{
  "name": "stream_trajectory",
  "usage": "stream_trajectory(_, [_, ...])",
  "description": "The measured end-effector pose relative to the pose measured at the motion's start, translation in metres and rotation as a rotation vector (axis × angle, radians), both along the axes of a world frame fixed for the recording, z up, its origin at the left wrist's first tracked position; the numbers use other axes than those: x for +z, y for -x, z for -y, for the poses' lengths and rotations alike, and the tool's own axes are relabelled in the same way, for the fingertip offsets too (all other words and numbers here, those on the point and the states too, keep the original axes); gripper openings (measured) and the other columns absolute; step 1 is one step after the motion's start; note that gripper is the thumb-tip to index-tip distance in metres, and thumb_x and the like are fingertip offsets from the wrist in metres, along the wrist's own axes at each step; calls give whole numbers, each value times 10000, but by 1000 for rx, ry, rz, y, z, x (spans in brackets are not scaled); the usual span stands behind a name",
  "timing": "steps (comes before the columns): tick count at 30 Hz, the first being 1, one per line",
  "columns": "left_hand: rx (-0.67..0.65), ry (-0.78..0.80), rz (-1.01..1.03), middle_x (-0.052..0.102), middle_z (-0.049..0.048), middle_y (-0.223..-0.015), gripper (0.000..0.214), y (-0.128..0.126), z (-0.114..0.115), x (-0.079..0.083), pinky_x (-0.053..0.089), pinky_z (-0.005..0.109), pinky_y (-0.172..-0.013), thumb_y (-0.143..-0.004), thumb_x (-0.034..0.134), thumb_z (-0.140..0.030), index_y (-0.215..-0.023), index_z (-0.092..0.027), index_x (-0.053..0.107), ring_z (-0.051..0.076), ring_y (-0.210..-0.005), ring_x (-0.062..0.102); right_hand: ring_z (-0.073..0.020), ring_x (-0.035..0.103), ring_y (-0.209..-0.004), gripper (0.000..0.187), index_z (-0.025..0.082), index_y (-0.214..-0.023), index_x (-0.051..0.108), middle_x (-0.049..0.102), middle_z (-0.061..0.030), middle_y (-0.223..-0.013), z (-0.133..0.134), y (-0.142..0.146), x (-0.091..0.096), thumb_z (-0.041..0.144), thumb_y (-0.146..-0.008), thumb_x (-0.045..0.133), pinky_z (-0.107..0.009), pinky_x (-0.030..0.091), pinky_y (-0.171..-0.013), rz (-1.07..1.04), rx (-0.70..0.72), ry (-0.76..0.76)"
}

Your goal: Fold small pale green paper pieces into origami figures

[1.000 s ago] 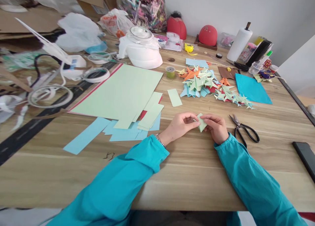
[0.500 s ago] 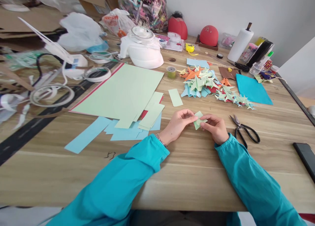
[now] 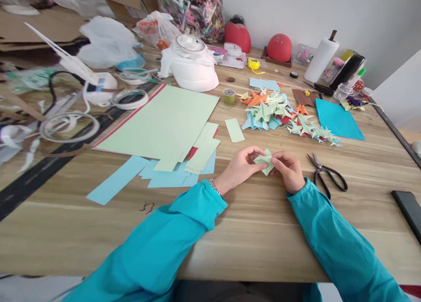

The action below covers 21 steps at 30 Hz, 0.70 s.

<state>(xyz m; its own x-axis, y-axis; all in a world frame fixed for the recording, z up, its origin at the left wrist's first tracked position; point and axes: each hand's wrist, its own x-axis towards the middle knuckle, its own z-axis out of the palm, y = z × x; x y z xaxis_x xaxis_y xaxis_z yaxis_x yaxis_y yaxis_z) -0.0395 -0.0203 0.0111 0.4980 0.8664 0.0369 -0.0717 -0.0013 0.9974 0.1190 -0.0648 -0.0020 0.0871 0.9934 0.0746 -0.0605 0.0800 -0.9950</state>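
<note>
Both of my hands pinch a small folded light-green paper piece (image 3: pixel 265 161) just above the wooden table (image 3: pixel 256 232). My left hand (image 3: pixel 239 168) grips its left side with curled fingers. My right hand (image 3: pixel 289 170) holds its right side between thumb and fingertips. A light-green paper strip (image 3: pixel 234 130) lies just beyond my hands. Farther back rests a pile of folded paper shapes (image 3: pixel 279 113) in green, blue and orange.
Black scissors (image 3: pixel 325 172) lie right of my right hand. A large green sheet (image 3: pixel 164 122) and blue strips (image 3: pixel 115 186) lie to the left. A teal sheet (image 3: pixel 338 120), a phone (image 3: pixel 409 207), tape rolls (image 3: pixel 69 126), a white vessel (image 3: pixel 189 65) and clutter fill the back.
My fingers have turned and refolded the green paper piece; its shape has gone from a flat flap to a pointed, more crumpled form. My hands stay in the same place.
</note>
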Motion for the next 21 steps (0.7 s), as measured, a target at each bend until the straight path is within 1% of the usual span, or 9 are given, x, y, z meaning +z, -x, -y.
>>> stream_trajectory(3, [-2,-47,-21,632,51,-934,282,0,1,1,477,292,-738,-649,704,-210,-909,-151,613,188,-900,590,-97,534,-492,213,187,-757,641,623,6,-661,1,3,3,375,-691,715,-244,453,-467,31,6,-23])
stream_trajectory(6, [16,-52,-33,653,59,-978,250,0,2,2,477,312,-812,-663,663,-141,-911,-154,630,196,-959,592,-115,562,-576,264,195,-782,634,630,0,-712,1,4,4,344,-616,774,-248,467,-506,17,30,-53])
stream_trajectory(8, [41,-64,-33,661,63,-1013,246,0,2,2,472,324,-852,-676,639,-121,-920,-158,639,200,-995,590,-128,576,-628,299,201,-820,624,632,-4,-737,0,5,3,323,-599,786,-256,480,-540,9,41,-61])
stream_trajectory(11, [56,-91,-29,662,78,-1062,255,0,3,2,485,336,-857,-704,623,-145,-957,-156,646,205,-989,602,-135,573,-652,311,209,-874,602,626,-12,-777,1,4,2,334,-636,757,-252,476,-521,10,29,-52])
stream_trajectory(13, [30,-123,-25,654,87,-1102,262,0,3,1,489,343,-871,-719,620,-166,-979,-154,651,211,-1004,602,-138,572,-669,297,211,-868,585,618,-15,-800,1,4,2,359,-658,735,-248,474,-514,1,6,-63])
stream_trajectory(16, [3,-172,-30,638,80,-1152,264,1,5,0,469,355,-925,-754,596,-197,-1009,-167,657,220,-1068,577,-142,579,-684,307,222,-863,541,615,-1,-772,1,5,4,381,-674,722,-264,485,-572,-6,-38,-87])
stream_trajectory(19, [25,-179,-45,646,77,-1135,310,0,5,-2,500,346,-868,-783,571,-230,-1083,-180,634,217,-1024,597,-153,593,-691,359,232,-897,507,632,4,-745,1,5,3,409,-672,723,-283,485,-615,13,-57,-87])
stream_trajectory(21, [55,-177,-53,660,81,-1097,369,0,5,-4,517,324,-813,-781,571,-222,-1147,-178,599,206,-970,614,-163,602,-711,359,224,-893,521,646,-10,-766,1,5,2,432,-675,716,-293,486,-632,45,-53,-88])
